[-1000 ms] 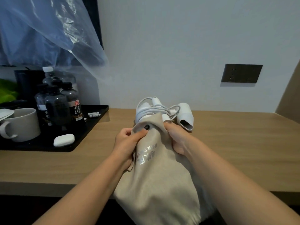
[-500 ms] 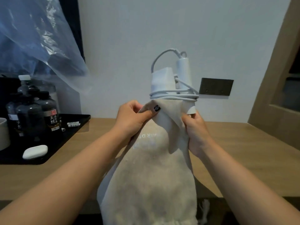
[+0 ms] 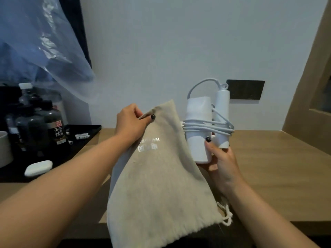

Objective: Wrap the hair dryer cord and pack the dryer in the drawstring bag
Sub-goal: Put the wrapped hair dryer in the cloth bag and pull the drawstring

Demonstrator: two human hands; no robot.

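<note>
My left hand (image 3: 129, 123) pinches the top corner of the beige drawstring bag (image 3: 157, 183), which hangs upside down with its gathered mouth and white drawstring (image 3: 226, 216) at the bottom right. Its silver lettering reads inverted. My right hand (image 3: 221, 160) holds the white hair dryer (image 3: 198, 126) upright just right of the bag, fully outside it. The white cord (image 3: 206, 127) is wound several times around the dryer body and folded handle (image 3: 222, 111), with a loop arching over the top.
A wooden desk (image 3: 277, 167) runs under my hands, a dark wall socket plate (image 3: 245, 89) behind. At left a black tray (image 3: 80, 140) carries dark bottles (image 3: 53, 127), a white case (image 3: 38, 168) and a mug (image 3: 5, 149). Clear plastic (image 3: 44, 51) hangs upper left.
The dryer has come out of the bag: before, both hands held the bag around it; now my right hand holds the dryer alone and my left holds the bag.
</note>
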